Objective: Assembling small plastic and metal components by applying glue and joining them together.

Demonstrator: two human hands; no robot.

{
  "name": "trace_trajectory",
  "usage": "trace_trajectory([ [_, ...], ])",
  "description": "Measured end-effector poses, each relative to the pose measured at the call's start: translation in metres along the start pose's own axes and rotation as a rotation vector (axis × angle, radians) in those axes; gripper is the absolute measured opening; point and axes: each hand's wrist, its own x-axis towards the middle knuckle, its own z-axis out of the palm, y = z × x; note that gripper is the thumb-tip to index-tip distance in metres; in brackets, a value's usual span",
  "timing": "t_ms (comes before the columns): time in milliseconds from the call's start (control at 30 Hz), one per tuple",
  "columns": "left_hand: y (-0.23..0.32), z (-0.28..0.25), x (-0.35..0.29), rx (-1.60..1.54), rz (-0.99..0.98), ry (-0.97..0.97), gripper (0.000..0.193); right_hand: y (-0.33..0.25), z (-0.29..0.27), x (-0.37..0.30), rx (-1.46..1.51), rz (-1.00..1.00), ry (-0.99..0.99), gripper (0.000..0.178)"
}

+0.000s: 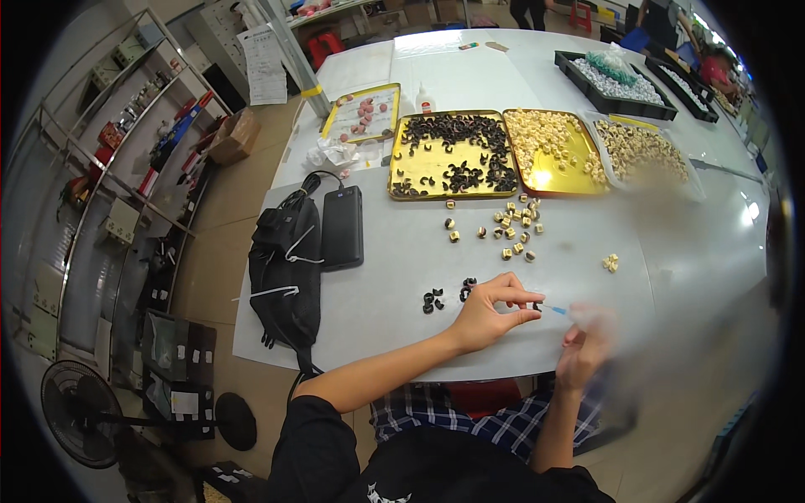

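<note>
My left hand [486, 314] is closed in a pinch on a small black curved piece [537, 307] at its fingertips. Close beside it, my right hand [583, 352] is wrapped round a whitish dispensing bottle, blurred and partly hidden by the fingers. Its blue needle tip [558, 310] points at the black piece. Several loose black curved pieces [433, 300] lie left of my left hand, and more [468, 289] sit just behind it. Farther back, small cream-and-dark joined pieces [516, 222] are scattered on the table. A little group of cream pieces [610, 263] lies to the right.
Behind stand a yellow tray [415, 176] of black pieces, another [549, 178] of cream pieces, and a whitish tray [616, 172] of mixed pieces. A black pouch [285, 285] and a power bank [342, 226] with cables lie left. A blurred shape covers the right side.
</note>
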Motion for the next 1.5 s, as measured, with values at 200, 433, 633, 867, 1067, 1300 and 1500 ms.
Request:
trace_trajectory([
  [200,0.001,-0.002,0.002,0.001,-0.021,0.028,0.028,0.000,-0.006,0.003,0.057,-0.011,-0.007,0.025],
  [433,-0.002,-0.003,0.004,0.016,-0.029,0.027,0.028,0.002,-0.013,0.007,0.277,0.082,-0.004,0.027],
  [633,-0.003,-0.003,0.003,0.019,0.000,0.026,0.028,0.004,-0.015,0.005,0.364,0.115,0.034,0.028],
  [867,-0.001,-0.001,0.001,0.013,-0.013,0.027,0.028,0.000,-0.016,0.008,0.515,0.259,0.135,0.034],
  [1067,-0.003,-0.002,0.004,-0.032,-0.042,0.023,0.028,-0.005,0.000,0.013,0.535,0.284,0.204,0.038],
  [1300,-0.002,-0.004,0.007,-0.018,-0.015,0.035,0.030,-0.011,0.027,0.015,0.262,0.117,0.275,0.041],
  [1500,-0.003,-0.004,0.006,-0.031,-0.031,0.034,0.031,-0.002,0.026,0.011,0.135,0.018,0.343,0.041],
])
